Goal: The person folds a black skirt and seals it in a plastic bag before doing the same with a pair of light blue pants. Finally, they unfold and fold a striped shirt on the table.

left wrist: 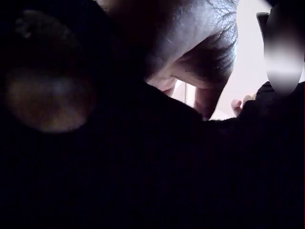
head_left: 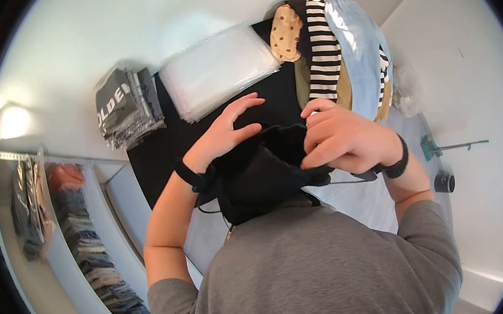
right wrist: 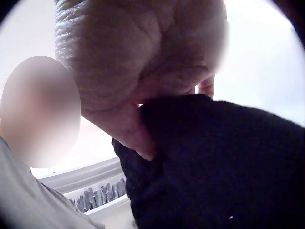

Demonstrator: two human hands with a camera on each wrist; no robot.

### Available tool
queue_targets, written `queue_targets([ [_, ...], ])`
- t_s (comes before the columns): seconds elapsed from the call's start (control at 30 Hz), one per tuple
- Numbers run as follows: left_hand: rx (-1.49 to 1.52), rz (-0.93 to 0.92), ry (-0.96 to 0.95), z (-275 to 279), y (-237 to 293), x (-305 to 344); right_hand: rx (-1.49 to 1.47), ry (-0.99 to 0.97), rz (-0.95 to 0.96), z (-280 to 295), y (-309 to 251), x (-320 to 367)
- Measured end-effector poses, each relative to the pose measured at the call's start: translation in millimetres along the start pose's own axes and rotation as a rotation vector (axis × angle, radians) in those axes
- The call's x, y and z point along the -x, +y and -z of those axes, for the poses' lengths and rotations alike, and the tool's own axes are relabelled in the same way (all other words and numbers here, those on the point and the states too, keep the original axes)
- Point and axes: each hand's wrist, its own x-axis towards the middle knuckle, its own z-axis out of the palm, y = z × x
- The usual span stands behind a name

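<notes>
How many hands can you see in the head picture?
2: the left hand is at the upper left of the black cloth, and the right hand pinches the cloth on its right side. No other hand shows.

Wears a soft-looking, heather-grey T-shirt (head_left: 312, 258) with short, loose sleeves (head_left: 173, 302), plus a close-fitting black left-wrist strap (head_left: 188, 174) and a likewise black, close-fitting right-wrist strap (head_left: 404, 158).
</notes>
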Motion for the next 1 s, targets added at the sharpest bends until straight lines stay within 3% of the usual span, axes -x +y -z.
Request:
queue_targets([
  [0.07,0.021,-0.040,-0.196,9,12,6,0.011,-0.026,0.015,8,-12,-9],
  [0.1,0.019,-0.038,-0.182,12,16,9,0.032,-0.035,0.020,13,-17,-13],
  [0.17,0.068,0.039,-0.363,15,23,14,0.061,-0.075,0.015,21,-21,-18],
  [0.23,-0.024,0.070,-0.272,17,40,14,0.068,-0.032,0.046,27,-18,-17],
  [0.3,-0.363,0.103,-0.238,31,45,7,0.067,-0.035,0.050,37,-16,-15],
  [0.33,-0.435,-0.030,-0.109,34,49,8,0.118,-0.038,0.035,43,-14,-13],
  [0.43,-0.390,0.051,0.052,53,73,0,0.219,-0.028,-0.015,59,-11,-3],
  [0.53,-0.461,0.009,0.210,67,91,-13,0.536,-0.077,-0.104,69,7,15],
  [0.7,-0.527,-0.073,0.396,70,111,-39,0.709,-0.001,-0.123,46,30,27],
  [0.77,-0.515,-0.088,0.546,78,116,-45,0.714,-0.085,-0.132,45,28,30],
  [1.0,-0.759,-0.060,0.602,118,115,-38,0.675,-0.060,-0.044,70,44,37],
])
